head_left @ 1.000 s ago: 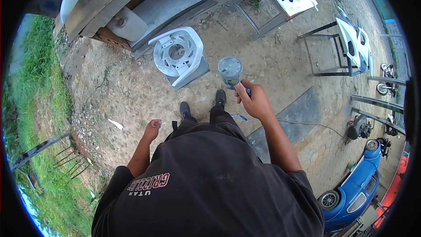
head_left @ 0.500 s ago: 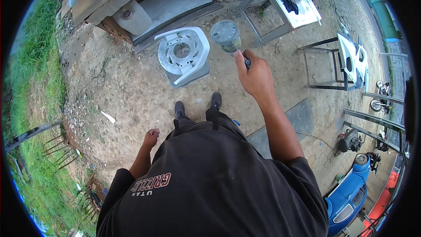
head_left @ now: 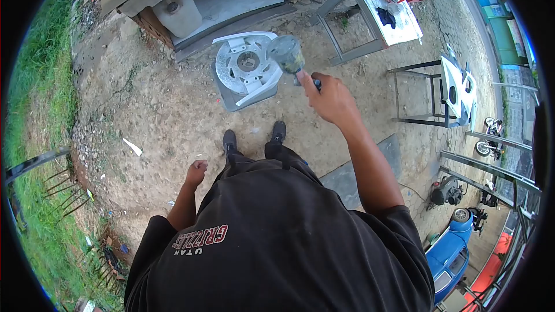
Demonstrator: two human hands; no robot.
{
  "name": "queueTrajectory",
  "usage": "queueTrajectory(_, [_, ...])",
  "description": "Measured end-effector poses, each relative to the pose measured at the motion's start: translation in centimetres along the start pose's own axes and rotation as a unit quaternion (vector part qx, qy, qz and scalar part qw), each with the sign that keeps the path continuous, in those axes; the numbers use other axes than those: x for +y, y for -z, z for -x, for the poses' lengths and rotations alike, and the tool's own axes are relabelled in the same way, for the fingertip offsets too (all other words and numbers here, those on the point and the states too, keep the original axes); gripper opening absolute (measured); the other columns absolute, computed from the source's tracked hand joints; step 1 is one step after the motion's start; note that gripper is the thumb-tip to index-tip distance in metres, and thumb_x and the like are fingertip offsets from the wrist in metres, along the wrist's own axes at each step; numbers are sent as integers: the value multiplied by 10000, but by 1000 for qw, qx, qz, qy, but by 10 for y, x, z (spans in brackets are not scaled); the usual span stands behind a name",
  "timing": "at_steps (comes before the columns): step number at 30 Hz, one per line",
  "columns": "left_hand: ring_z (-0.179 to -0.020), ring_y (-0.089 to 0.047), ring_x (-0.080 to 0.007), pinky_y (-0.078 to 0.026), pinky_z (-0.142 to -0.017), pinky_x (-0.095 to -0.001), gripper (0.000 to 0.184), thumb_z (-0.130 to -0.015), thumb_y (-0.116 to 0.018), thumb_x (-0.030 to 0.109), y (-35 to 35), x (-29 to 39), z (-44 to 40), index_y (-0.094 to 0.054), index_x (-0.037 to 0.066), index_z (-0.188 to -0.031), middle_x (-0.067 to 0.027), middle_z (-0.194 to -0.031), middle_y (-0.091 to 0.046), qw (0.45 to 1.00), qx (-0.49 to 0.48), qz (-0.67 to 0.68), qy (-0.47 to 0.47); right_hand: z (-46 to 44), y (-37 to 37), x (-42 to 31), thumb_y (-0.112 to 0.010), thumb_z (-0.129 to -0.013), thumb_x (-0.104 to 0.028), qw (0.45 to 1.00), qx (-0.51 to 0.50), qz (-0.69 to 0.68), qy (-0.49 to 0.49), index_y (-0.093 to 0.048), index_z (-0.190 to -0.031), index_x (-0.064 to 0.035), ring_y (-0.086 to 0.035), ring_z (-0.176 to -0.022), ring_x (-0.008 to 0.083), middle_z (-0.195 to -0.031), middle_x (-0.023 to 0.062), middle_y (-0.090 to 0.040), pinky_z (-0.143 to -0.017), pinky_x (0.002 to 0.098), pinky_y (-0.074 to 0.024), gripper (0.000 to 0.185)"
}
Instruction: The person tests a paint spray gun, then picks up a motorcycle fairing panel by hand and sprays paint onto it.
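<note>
My right hand is wrapped round the handle of a spray gun with a round, cloudy cup on top. The cup overlaps the right edge of a white ring-shaped part with slots; whether they touch cannot be told. That part lies on a grey base on the ground ahead of my feet. Low at my left side, my left hand is closed with its fingers curled, and nothing shows in it.
A white-topped table holds a black cloth and small containers. White panels rest on a dark metal stand at the right. A plastic jerrycan is at the upper left. Behind the right arm lies a dark flat slab.
The view has shifted. My right hand has carried the spray gun forward and left, to the white part's edge, and the gun is now more tilted. My left hand stays low at my side.
</note>
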State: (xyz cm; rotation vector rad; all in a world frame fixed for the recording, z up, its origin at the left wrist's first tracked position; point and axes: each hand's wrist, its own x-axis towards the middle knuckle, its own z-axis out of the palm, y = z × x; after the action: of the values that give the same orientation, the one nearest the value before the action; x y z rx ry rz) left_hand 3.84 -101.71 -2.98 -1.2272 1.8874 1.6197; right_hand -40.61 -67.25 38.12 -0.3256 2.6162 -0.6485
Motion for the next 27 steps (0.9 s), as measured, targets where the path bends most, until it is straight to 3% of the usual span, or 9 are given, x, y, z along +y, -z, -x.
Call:
queueTrajectory(5, [-915, -709, -148, -577, -872, -319, 400, -1078, -726, 267, 14, -2, 2, -779, -48, -1319, -66, -1025, -786, 1000, 16, 18, -6, -28, 2, -12, -568, -1156, -676, 995, 96, 7, -2, -811, -1056, 36, -751, -1058, 590, -1009, 393, -767, -931, 636, -591, 759])
queueTrajectory(11, [-895, -708, -128, -575, -747, -316, 474, -1099, -762, 389, 25, -27, 9, -775, -25, -1329, -69, -1049, -792, 998, 18, 35, 55, -45, 5, -14, -575, -1161, -654, 988, 156, -5, -7, -810, -1052, 36, -758, -994, 584, -920, 358, -767, -896, 631, -592, 737])
queueTrajectory(14, [-894, -720, -130, -570, -686, -319, 482, -1101, -763, 408, 29, -36, 15, -770, -9, -1343, -72, -1085, -798, 997, 11, 27, 77, -46, -3, 9, -542, -1169, -697, 983, 183, -18, -1, -813, -1032, 16, -819, -817, 346, -768, 158, -779, -821, 472, -607, 775])
queueTrajectory(17, [-899, -729, -142, -575, -684, -320, 489, -1105, -761, 413, 30, -53, 13, -761, -2, -1365, -72, -1116, -800, 996, 8, 39, 86, -35, -11, 37, -571, -1184, -646, 985, 154, -78, -27, -788, -996, 24, -772, -739, 227, -738, 100, -752, -757, 409, -582, 729])
queueTrajectory(20, [-923, -750, -155, -582, -707, -316, 485, -1114, -754, 406, 35, -44, 14, -756, -1, -1378, -81, -1139, -810, 995, 4, 26, 94, -8, -11, 49, -589, -1196, -595, 982, 93, -154, -57, -770, -977, 34, -715, -704, 166, -719, 63, -717, -718, 371, -554, 691])
queueTrajectory(23, [-931, -758, -168, -588, -728, -324, 477, -1115, -753, 398, 38, -23, 14, -758, -2, -1375, -85, -1134, -812, 996, 5, 9, 83, 13, -24, 72, -597, -1181, -591, 983, 76, -164, -45, -770, -939, -4, -774, -685, 254, -696, 120, -733, -719, 437, -582, 658])
queueTrajectory(27, [-934, -755, -167, -588, -761, -329, 450, -1113, -755, 375, 38, 0, -2, -770, -2, -1357, -80, -1105, -808, 999, 16, -16, 46, 41, -45, 84, -612, -1186, -549, 979, 39, -195, -46, -762, -939, 6, -763, -676, 261, -701, 126, -738, -707, 432, -580, 626])
